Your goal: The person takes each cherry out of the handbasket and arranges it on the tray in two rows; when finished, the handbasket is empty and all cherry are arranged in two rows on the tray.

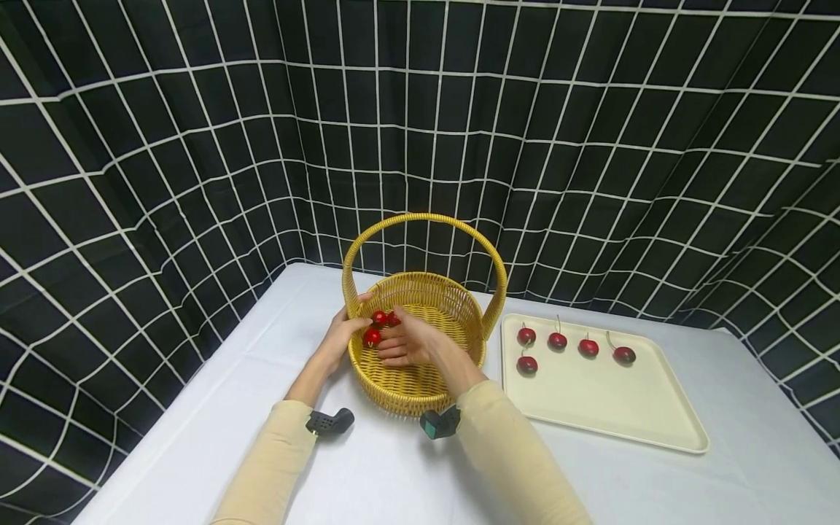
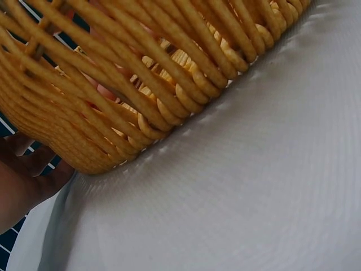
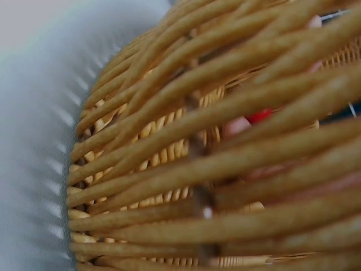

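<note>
A yellow wicker basket (image 1: 408, 400) with a tall arched handle stands on the white cloth. At its left side my left hand (image 1: 337, 338) grips the wall, thumb over the rim and fingers outside; in the left wrist view this hand (image 2: 20, 183) lies against the wicker. My right hand (image 1: 415, 341) is inside the basket, palm turned left and fingers loosely extended. Beside its thumb lies a red cherry (image 1: 393, 319), with another cherry (image 1: 379, 318) and a third (image 1: 371, 337) to the left. Through the weave, the right wrist view shows a cherry (image 3: 260, 116) close to a fingertip.
Right of the basket lies a cream tray (image 1: 607, 423) with several dark red stemmed cherries, among them one (image 1: 527, 365) near its left edge. A black curtain (image 1: 420, 146) with a white grid hangs behind the white tablecloth (image 1: 367, 481).
</note>
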The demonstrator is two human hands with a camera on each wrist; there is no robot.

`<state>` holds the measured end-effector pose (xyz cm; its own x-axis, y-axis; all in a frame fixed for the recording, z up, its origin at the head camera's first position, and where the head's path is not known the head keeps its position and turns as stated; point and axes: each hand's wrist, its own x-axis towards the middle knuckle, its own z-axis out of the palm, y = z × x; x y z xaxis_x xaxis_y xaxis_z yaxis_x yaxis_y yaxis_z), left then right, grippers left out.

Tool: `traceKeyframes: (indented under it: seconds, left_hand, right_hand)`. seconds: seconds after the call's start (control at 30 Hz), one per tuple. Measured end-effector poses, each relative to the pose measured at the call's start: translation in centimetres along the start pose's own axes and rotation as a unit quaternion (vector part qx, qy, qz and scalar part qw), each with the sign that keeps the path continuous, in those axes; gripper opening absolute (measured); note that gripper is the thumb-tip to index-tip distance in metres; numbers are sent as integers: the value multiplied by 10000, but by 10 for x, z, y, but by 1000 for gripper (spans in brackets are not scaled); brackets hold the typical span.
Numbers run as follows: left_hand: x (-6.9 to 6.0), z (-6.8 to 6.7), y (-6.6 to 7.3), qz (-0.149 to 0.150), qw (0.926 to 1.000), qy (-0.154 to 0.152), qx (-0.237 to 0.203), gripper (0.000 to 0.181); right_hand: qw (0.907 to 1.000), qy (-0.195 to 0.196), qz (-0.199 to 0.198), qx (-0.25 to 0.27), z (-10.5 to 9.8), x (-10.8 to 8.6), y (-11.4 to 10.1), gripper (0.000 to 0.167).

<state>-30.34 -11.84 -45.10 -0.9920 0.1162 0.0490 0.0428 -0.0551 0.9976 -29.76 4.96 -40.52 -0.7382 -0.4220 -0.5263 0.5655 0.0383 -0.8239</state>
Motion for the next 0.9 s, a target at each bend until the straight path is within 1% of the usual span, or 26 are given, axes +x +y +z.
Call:
traceKeyframes:
  seconds: [0.13,0.23,0.27,0.3,0.43,0.47,0.5,0.67,0.83,0.9]
  left_hand:
    - [0,0,0,19,10000,-4,-13,54]
    - [0,-1,0,24,10000,-26,-18,54]
    - [-2,0,4,-10,10000,-57,-30,55]
    - [-2,0,4,-5,10000,-63,-33,55]
    - [-3,0,4,5,10000,-62,-18,55]
    - [-3,0,4,10,10000,-38,-4,55]
    - [-1,0,1,48,10000,3,19,55]
    - [-1,0,1,27,10000,59,17,55]
    - [-1,0,1,50,10000,5,19,55]
    - [-2,0,1,58,10000,3,3,55]
  right_hand:
    - [9995,87,1,-308,2,1,1,66]
    - [9985,76,1,-541,3,1,2,62]
    - [9981,59,10,-607,3,2,2,61]
    - [9977,34,11,-674,4,1,2,61]
    - [9968,-53,55,-798,6,-1,2,58]
    - [9964,-70,59,-848,6,-2,1,57]
    - [9960,-81,78,-884,7,-2,1,56]
    - [9930,-128,142,-1165,9,-1,3,49]
    - [9902,-126,141,-1383,9,0,5,40]
    - [9893,-198,111,-1441,9,1,6,37]
